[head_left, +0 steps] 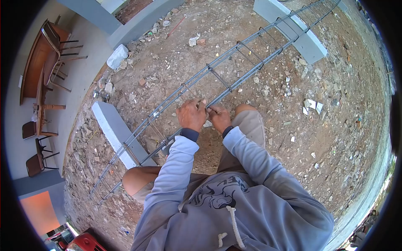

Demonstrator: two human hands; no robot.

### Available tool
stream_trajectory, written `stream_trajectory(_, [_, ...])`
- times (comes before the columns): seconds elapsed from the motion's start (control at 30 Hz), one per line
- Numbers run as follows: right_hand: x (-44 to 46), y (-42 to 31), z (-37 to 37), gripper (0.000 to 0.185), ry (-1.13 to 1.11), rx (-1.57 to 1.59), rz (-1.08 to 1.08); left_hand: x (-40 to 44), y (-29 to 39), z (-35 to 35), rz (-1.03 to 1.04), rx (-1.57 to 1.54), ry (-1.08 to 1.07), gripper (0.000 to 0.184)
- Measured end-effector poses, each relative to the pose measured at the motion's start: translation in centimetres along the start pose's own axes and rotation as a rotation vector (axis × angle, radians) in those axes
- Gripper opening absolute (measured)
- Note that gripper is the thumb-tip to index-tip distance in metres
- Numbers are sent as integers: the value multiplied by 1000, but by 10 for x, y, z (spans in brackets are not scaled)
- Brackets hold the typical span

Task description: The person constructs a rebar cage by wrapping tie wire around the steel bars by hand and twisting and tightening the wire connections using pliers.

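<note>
A long rebar cage [218, 78], made of steel bars joined by square stirrups, runs diagonally from lower left to upper right in front of my knees. Both hands are at its near bars. My left hand [192, 115] is closed, its thumb and fingers pressed together at the bar. Close beside it, my right hand [219, 117] is closed too, with its fingertips pinching at the same spot on the bar. The fingers hide whether a small piece such as wire is between them.
The cage rests across a grey block [119, 131] at the left and another grey block [289, 29] at the upper right. Rubble and broken tile [313, 105] lie on the dirt ground. A white stone [117, 57] sits near the paved edge, with chairs [37, 161] beyond.
</note>
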State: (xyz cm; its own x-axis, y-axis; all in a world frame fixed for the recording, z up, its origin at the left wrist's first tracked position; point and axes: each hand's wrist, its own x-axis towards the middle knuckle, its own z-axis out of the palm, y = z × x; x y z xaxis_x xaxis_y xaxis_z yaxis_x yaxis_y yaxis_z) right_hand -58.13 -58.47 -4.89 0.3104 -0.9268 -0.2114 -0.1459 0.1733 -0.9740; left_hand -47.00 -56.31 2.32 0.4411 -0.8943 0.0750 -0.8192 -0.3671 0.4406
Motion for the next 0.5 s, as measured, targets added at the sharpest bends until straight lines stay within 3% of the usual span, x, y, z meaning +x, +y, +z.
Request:
stream_trajectory(0.13, [2,14,4,18,39,-71,-104,19,11,-2,-117,70,-202,32])
stream_trajectory(0.2, [-3,22,8,18,57,38,-67,27,18,-7,-140,148,-268,34])
stream_trajectory(0.5, [0,24,13,13,79,48,-64,40,4,6,-206,-60,-378,32])
